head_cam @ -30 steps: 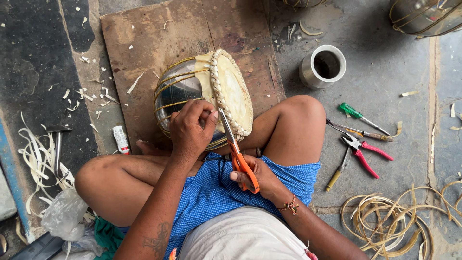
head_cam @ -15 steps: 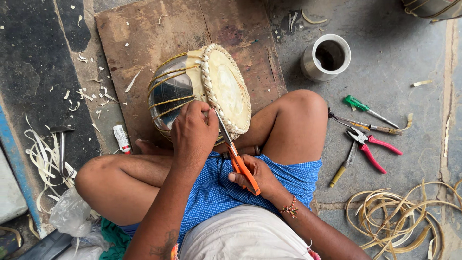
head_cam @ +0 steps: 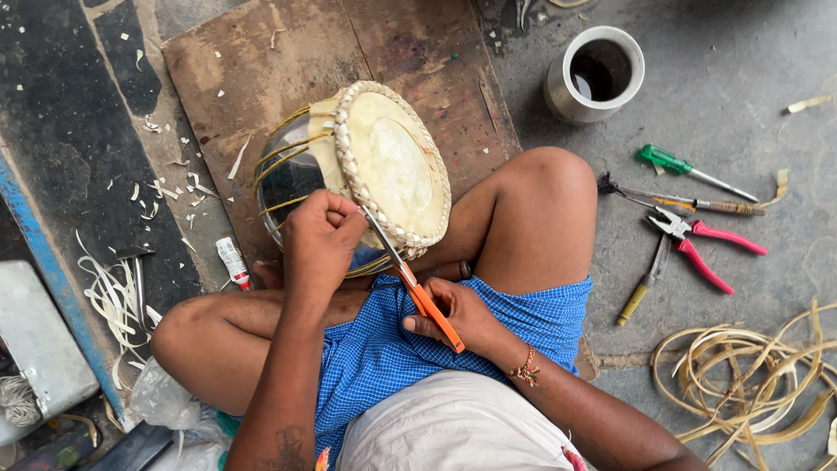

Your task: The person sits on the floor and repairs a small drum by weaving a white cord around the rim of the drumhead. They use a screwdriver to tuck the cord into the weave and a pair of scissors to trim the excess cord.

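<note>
Since half a second ago the drum [head_cam: 366,166] has rolled slightly, its pale skin face now turned more toward the right of the frame, while the scissors [head_cam: 410,283] stay pressed at its lower rim. At the centre of the frame the left hand [head_cam: 321,240] curls tight, fingers bunched in a closed pinch on something at the braided edge of the drum head; what it pinches is too small to tell. Just below and right of it, the right hand [head_cam: 458,316] wraps around the orange handles of the scissors, fingers closed on them, blades running up and left to touch the braided rim. The drum lies on its side on a brown board [head_cam: 261,70] in the upper middle, resting against the crossed legs of the seated person. Over in the upper right stands a metal cup [head_cam: 567,96]. Right of the knee lie a green screwdriver [head_cam: 689,170] and red-handled pliers [head_cam: 706,249], and coiled cane strips [head_cam: 750,375] sit in the lower right corner. A small white tube [head_cam: 232,262] rests left of the drum
</note>
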